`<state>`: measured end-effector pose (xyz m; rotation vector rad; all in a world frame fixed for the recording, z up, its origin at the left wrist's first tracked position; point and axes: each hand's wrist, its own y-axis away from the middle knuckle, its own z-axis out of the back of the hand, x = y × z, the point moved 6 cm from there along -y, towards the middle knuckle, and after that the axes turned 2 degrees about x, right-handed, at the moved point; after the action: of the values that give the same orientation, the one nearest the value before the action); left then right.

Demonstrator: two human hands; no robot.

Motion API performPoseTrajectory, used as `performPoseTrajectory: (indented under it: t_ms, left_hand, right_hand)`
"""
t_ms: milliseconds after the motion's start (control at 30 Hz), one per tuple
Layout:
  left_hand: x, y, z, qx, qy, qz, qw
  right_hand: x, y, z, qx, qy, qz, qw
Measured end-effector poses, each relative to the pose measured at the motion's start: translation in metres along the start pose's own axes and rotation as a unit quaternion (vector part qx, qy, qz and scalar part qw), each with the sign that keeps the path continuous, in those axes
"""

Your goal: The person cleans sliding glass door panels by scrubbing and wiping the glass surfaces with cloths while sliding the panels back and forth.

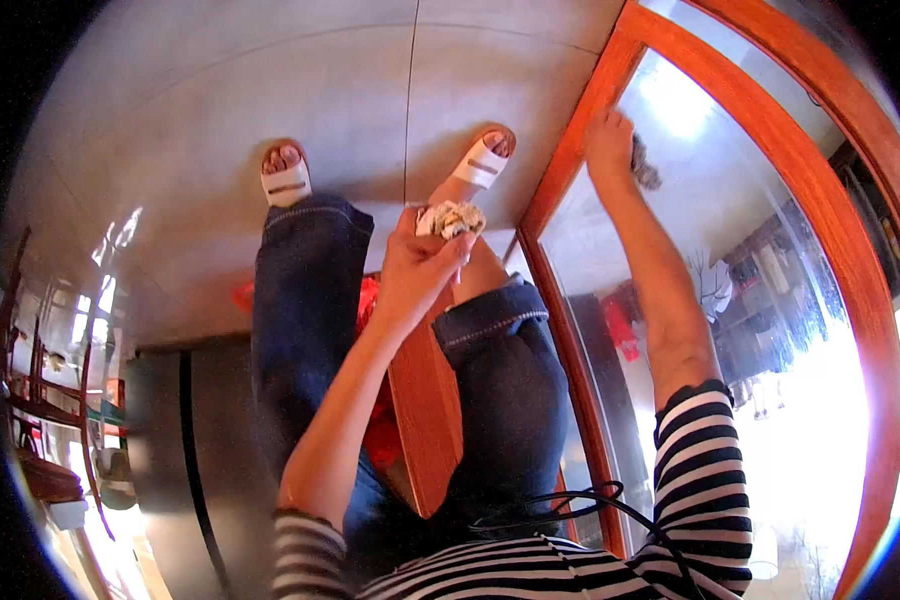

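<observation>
My left hand (417,265) is closed around a crumpled wad of paper or cloth (450,220), pale with brown and grey patches, held up in front of my right shin. To the right, my right arm stretches out to a glass door (675,235) in an orange-brown wooden frame (578,150). Near the door's upper left corner, my right hand (610,147) is against the glass with its fingers curled. A dark grey crumpled wad (647,165) shows beside its palm, at the glass; how much of it lies under the hand is hidden.
I sit with knees apart on a wooden seat (425,425), my white sandals (482,162) on the grey tiled floor (350,90). Something red (368,300) is behind my legs. A dark panel (160,450) stands at left, near chairs (45,405). A black cable (610,495) crosses my lap.
</observation>
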<state>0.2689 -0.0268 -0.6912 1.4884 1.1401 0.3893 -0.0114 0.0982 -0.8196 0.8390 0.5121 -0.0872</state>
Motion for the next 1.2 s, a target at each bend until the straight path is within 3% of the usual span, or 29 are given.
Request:
performPoseTrajectory:
  t_ms: [67,133,233,300,333,367,400,467,533,600,667,700,733,800,867,933,967,1067,1100,1133,1200]
  left_hand:
    - [-0.005,-0.004,-0.001,0.009,0.016,-0.022,1.0]
    - [-0.01,-0.004,0.0,0.0,0.007,-0.064,0.998]
    - [-0.011,-0.004,0.0,-0.019,-0.023,-0.144,0.989]
    - [0.0,-0.003,0.0,0.0,-0.029,-0.088,0.996]
    - [0.004,-0.001,0.0,0.018,-0.036,-0.034,0.999]
    - [0.009,0.002,0.0,0.026,-0.027,-0.004,0.999]
    - [0.013,0.005,0.0,0.033,-0.019,0.027,0.999]
    - [0.011,0.002,0.001,0.02,0.013,0.005,1.0]
    - [-0.002,-0.002,0.002,0.002,0.029,-0.047,0.998]
    - [-0.016,0.0,0.004,-0.007,0.0,-0.072,0.997]
    - [0.0,0.002,0.0,0.009,0.039,0.008,0.999]
    - [0.007,0.002,-0.002,0.018,0.047,0.033,0.998]
    - [0.008,0.005,-0.002,0.033,0.046,0.05,0.997]
    - [0.011,0.012,-0.001,0.065,0.043,0.084,0.993]
    - [-0.002,0.006,-0.003,0.04,0.042,0.002,0.998]
    - [-0.027,0.002,0.002,0.018,-0.017,-0.075,0.997]
    - [-0.026,-0.001,0.0,0.007,0.01,-0.051,0.999]
    - [-0.01,0.001,-0.001,0.026,0.092,0.1,0.99]
    - [-0.006,0.002,-0.003,0.025,0.101,0.07,0.992]
    - [-0.002,0.003,-0.005,0.024,0.11,0.039,0.993]
    - [0.002,0.005,-0.006,0.035,0.078,0.097,0.992]
  right_hand:
    - [0.033,0.039,-0.03,-0.041,-0.087,-0.01,0.995]
    - [0.082,0.084,-0.058,0.15,-0.094,0.093,0.98]
    - [0.1,0.095,-0.087,0.231,-0.128,0.09,0.96]
    - [0.06,0.056,-0.046,0.153,-0.07,0.06,0.984]
    - [0.045,0.037,-0.038,0.195,-0.021,0.081,0.977]
    - [0.025,0.024,0.008,0.123,0.027,0.043,0.991]
    - [0.031,0.034,0.001,0.118,-0.001,0.046,0.992]
    - [0.054,0.052,-0.031,0.095,-0.056,0.038,0.993]
    - [0.088,0.095,-0.059,0.203,-0.159,0.029,0.966]
    - [0.097,0.096,-0.111,0.099,-0.171,-0.009,0.98]
    - [0.06,0.079,-0.046,-0.033,-0.066,0.02,0.997]
    - [0.033,0.05,-0.021,0.075,-0.035,0.029,0.996]
    - [0.02,0.034,-0.008,0.033,-0.035,0.015,0.999]
    - [0.033,0.035,-0.012,0.077,0.008,0.01,0.997]
    - [0.071,0.079,-0.049,0.144,-0.164,0.013,0.976]
    - [0.105,0.127,-0.069,0.224,-0.206,0.03,0.952]
    - [0.114,0.135,-0.074,0.241,-0.187,0.041,0.951]
    - [0.078,0.098,-0.041,0.09,-0.104,0.001,0.99]
    - [0.056,0.077,-0.023,0.06,-0.077,-0.012,0.995]
    - [0.042,0.063,-0.012,0.062,-0.049,-0.017,0.997]
    - [0.056,0.069,-0.023,0.152,0.018,0.018,0.988]
